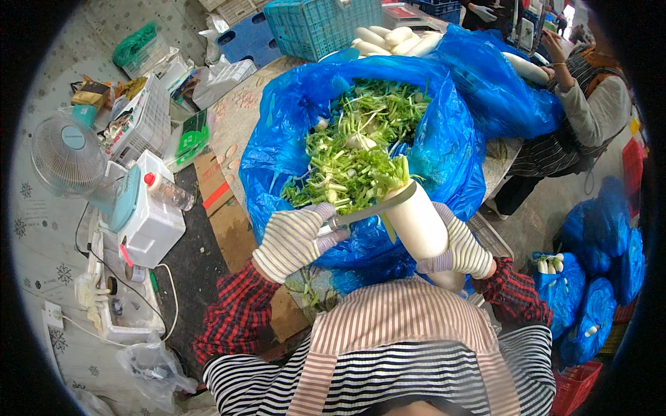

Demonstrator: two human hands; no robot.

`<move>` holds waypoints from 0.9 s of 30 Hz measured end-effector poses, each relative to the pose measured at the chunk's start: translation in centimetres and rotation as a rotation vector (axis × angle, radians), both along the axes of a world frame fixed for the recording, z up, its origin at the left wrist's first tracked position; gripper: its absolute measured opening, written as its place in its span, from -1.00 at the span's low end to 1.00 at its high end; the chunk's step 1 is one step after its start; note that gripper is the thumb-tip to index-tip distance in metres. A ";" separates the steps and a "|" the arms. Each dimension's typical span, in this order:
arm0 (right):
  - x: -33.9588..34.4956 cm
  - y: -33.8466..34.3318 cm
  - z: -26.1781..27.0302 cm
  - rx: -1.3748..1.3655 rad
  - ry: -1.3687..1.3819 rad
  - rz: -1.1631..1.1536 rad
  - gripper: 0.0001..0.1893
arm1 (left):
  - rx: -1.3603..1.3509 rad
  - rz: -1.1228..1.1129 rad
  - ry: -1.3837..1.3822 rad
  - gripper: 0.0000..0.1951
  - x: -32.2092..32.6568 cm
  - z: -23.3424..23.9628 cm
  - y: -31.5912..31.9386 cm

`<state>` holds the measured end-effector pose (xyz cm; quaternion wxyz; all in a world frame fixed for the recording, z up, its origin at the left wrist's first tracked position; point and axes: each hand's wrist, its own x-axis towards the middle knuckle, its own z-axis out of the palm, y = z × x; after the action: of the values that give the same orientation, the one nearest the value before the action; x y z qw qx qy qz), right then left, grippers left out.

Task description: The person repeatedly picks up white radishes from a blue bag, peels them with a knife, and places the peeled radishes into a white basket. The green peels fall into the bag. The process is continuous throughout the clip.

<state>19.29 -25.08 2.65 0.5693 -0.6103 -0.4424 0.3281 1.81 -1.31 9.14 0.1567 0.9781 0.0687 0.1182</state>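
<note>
Gloved in striped knit, my left hand (297, 236) grips a knife by its handle. The knife blade (377, 206) reaches to the right and lies against the leafy end of a white daikon radish (416, 223). My right hand (460, 244), in a matching glove, holds that radish around its lower body. Green leaf stubs (393, 179) still stand at the radish's top, beyond the blade. Under both hands opens a large blue plastic bag (265, 156), filled with cut radish greens (359, 135) and some white root pieces.
White radishes (398, 40) are piled at the back beside a teal plastic crate (322, 26). A co-worker (588, 104) stands at the right, one hand on a radish. Blue bags (583, 312) sit on the right floor. At left are a fan (67, 156) and a foam box (156, 218).
</note>
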 end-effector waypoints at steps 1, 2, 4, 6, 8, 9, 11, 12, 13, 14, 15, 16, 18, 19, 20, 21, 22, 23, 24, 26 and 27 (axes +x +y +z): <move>-0.1 -0.1 0.0 0.020 -0.063 -0.008 0.04 | 0.025 0.000 -0.008 -0.63 0.0 0.3 0.0; -0.2 -0.1 -0.1 0.006 -0.025 -0.008 0.05 | 0.057 0.016 0.009 -0.64 -0.1 0.5 0.0; -0.4 -0.2 -0.1 -0.013 0.024 -0.025 0.07 | 0.036 0.025 0.052 -0.66 -0.1 0.7 -0.3; -0.6 -0.2 -0.1 -0.025 0.011 -0.019 0.06 | 0.041 0.032 0.092 -0.67 -0.1 0.8 -0.5; -0.8 -0.1 -0.1 -0.034 0.020 -0.002 0.05 | 0.070 0.024 0.125 -0.68 0.1 0.9 -0.6; -1.0 0.0 -0.2 -0.027 0.037 0.009 0.06 | 0.075 0.022 0.126 -0.68 0.1 1.0 -0.7; -1.3 0.2 -0.3 0.004 0.045 0.018 0.06 | 0.113 0.015 0.165 -0.69 0.4 1.2 -0.8; -1.4 0.4 -0.4 0.028 0.038 0.015 0.07 | 0.085 0.016 0.170 -0.68 0.4 1.3 -1.0; -1.6 0.5 -0.4 0.037 0.031 -0.001 0.08 | 0.064 0.025 0.180 -0.68 0.5 1.3 -1.1; -1.6 0.5 -0.4 0.035 0.051 0.018 0.08 | 0.051 0.039 0.202 -0.67 0.6 1.3 -1.3; -1.8 0.5 -0.4 0.018 0.072 0.024 0.08 | 0.037 0.052 0.226 -0.67 0.6 1.3 -1.5; -1.8 0.5 -0.4 0.033 0.073 0.029 0.08 | 0.041 0.055 0.265 -0.65 0.6 1.1 -1.7; -2.0 0.3 -0.4 -0.031 0.028 0.030 0.08 | 0.023 0.055 0.274 -0.65 0.6 0.8 -1.8; -2.1 0.2 -0.4 -0.023 -0.033 0.025 0.08 | 0.030 0.051 0.275 -0.65 0.6 0.6 -1.7; -2.3 0.1 -0.5 -0.048 0.000 0.018 0.08 | 0.048 0.032 0.235 -0.66 0.4 0.3 -1.7; -2.4 0.0 -0.6 -0.049 0.003 0.006 0.08 | 0.009 0.064 0.266 -0.66 0.1 0.1 -1.5; -2.5 0.0 -0.7 -0.027 -0.015 -0.005 0.08 | -0.017 0.084 0.273 -0.66 -0.2 -0.1 -1.3; -2.6 0.0 -0.8 -0.064 0.007 -0.014 0.09 | -0.029 0.117 0.305 -0.67 -0.6 -0.3 -1.2; -2.7 0.1 -0.8 -0.077 0.009 -0.019 0.10 | -0.077 0.131 0.340 -0.67 -1.0 -0.5 -1.1; -2.7 0.4 -0.9 -0.082 0.021 -0.008 0.12 | -0.069 0.120 0.279 -0.67 -1.3 -0.7 -1.0; -2.7 0.6 -0.9 -0.090 0.021 0.000 0.12 | -0.073 0.131 0.332 -0.67 -1.4 -0.7 -1.0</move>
<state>16.64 -24.52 1.76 0.5460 -0.6318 -0.4210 0.3542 0.42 -2.27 8.44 0.1705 0.9714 0.1612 -0.0374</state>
